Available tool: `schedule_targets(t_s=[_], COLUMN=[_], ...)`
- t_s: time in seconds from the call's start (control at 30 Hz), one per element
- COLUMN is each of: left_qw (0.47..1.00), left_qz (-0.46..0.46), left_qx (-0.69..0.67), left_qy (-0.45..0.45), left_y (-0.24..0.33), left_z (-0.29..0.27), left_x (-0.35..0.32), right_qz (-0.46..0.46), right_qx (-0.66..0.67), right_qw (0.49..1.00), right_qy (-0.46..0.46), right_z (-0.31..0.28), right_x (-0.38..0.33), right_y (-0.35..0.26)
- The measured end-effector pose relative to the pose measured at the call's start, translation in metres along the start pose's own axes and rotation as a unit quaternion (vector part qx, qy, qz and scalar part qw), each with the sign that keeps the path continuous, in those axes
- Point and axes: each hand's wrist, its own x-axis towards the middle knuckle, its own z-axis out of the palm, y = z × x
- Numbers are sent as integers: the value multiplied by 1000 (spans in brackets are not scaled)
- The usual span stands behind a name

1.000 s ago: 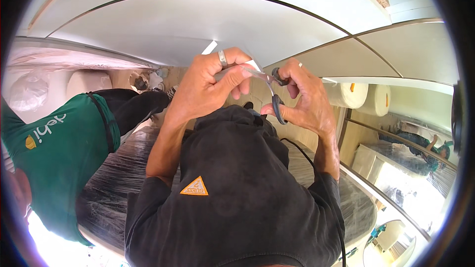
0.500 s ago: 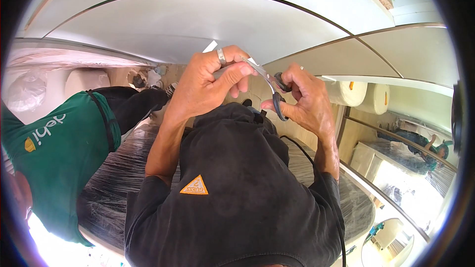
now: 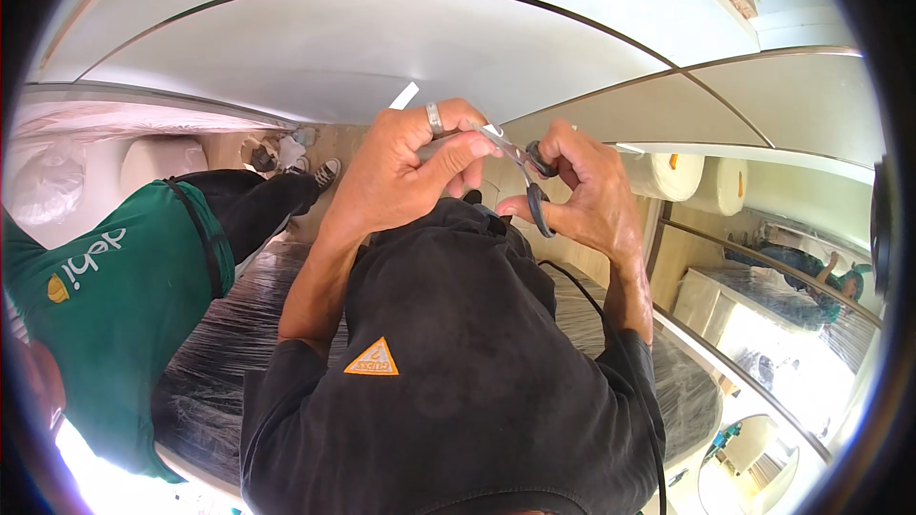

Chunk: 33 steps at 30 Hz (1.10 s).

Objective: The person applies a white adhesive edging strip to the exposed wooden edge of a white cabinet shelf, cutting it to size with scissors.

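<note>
A thin white strip [image 3: 405, 95], pinched in the left hand [image 3: 405, 176]'s closed fingers and slanting up-left beyond the knuckles, meets the black-handled scissors [image 3: 527, 172], whose blades point up-left toward it from the right hand [image 3: 587, 195], fingers through the loops, above a plastic-wrapped mattress [image 3: 239, 334].

Scissors [image 3: 528, 170]: shiny metal blades, black plastic handles. Ring [image 3: 434, 118] polished metal. Panel [image 3: 382, 48] smooth, matt.

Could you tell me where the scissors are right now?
In the head view, the scissors are upper centre, handles in the right hand, blades pointing toward the left hand.
</note>
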Motion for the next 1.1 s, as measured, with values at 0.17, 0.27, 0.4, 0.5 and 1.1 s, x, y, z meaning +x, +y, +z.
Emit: schedule_targets(t_s=[0.17, 0.27, 0.4, 0.5, 1.1], left_qw=[1000, 999, 1000, 998, 998], left_qz=[-22, -30, -19, -35, -55], left_qx=[-4, 4, 12, 38, 26], left_qy=[4, 17, 16, -24, 4], left_y=[-1, -3, -6, -2, -1], left_z=[-2, -1, 0, -1, -3], left_x=[2, 1, 0, 0, 14], right_qz=[-11, -2, 5, -13, 64], right_qx=[4, -7, -22, -35, 98], right_qw=[999, 1000, 1000, 999, 992], right_qy=[40, 23, -19, -17, -41], right_z=[7, 7, 2, 1, 14], right_x=[0, 2, 6, 8, 7], right_y=[5, 5, 3, 3, 35])
